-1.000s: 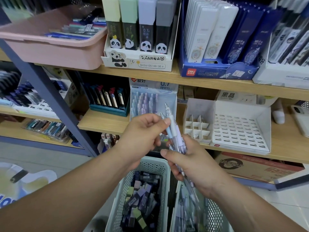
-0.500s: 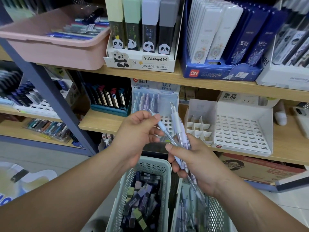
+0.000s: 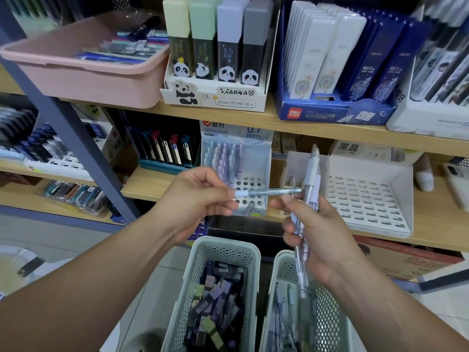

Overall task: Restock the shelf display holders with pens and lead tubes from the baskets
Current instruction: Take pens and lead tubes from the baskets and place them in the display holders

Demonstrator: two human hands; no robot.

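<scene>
Under the right hand [image 3: 322,240], basketed pens [image 3: 284,321] blur.

Lettering we can read along the shelves

On the front of the panda display box [image 3: 238,97] we read "SH241-05 | HB | 36", beside a logo that seems to say "PANDA". Three of the lead tubes [image 3: 202,34] standing in it carry "0.5", "0.7" and "0.7". The blue carton [image 3: 330,115] beside it bears the red "deli" logo, and the flat cases [image 3: 396,59] inside show "100". One shelf down, the pen holder [image 3: 236,133] has "爱好" and "0.7 mm" on its head card. The white tray holder [image 3: 368,199] has "黑晶" on its back card. The smaller print we cannot make out.
</scene>
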